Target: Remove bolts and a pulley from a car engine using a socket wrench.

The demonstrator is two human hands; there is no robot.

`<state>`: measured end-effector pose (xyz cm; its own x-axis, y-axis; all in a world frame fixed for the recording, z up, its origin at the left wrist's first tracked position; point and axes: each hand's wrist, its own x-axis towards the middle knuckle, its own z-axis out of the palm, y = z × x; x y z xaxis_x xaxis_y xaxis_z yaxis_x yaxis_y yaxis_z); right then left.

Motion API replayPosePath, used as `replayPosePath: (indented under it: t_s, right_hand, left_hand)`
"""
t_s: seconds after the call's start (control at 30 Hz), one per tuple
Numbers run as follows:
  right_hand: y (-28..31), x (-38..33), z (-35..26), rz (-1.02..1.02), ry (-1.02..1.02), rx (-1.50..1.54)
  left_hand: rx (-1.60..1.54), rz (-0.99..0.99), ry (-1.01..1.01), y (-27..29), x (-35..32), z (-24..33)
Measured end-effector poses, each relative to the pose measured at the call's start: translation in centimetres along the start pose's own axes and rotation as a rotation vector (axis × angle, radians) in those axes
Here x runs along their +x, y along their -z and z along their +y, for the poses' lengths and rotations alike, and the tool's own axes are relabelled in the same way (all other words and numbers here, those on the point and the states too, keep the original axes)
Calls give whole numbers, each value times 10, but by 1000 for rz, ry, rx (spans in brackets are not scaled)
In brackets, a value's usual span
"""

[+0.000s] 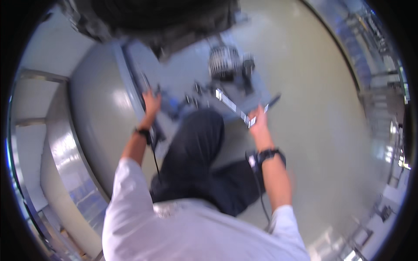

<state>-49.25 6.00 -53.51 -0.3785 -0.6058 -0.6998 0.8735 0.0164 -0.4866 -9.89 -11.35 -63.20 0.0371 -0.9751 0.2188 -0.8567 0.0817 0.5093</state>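
Grey tray (244, 93) runs long axis left-right, both hands gripping: left (151, 103), right (259, 119).

place: a workshop or industrial hall, seen blurred
floor: smooth, glossy pale floor (313, 87), the sealed kind, reflecting overhead light
parts: a ribbed metal alternator-like part (224, 61) and small fittings on a grey tray (257, 93) set low on the floor
machinery: a dark bulky machine (161, 17) at the top
edges: metal racks (379, 95) at right, metal-framed panels (65, 152) at left
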Motion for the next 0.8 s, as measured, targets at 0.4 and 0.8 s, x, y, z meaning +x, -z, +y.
replayPosePath:
  t_s: [0.4, 0.8]
  right_hand:
    - [-20, 52, 99, -38, -89, -398]
    - [-216, -197, -106, -942, 1380, -703]
  left_hand:
    - [-208, -52, -122, 232, -101, 189]
    - [-257, 731, -441, 288, -30, 345]
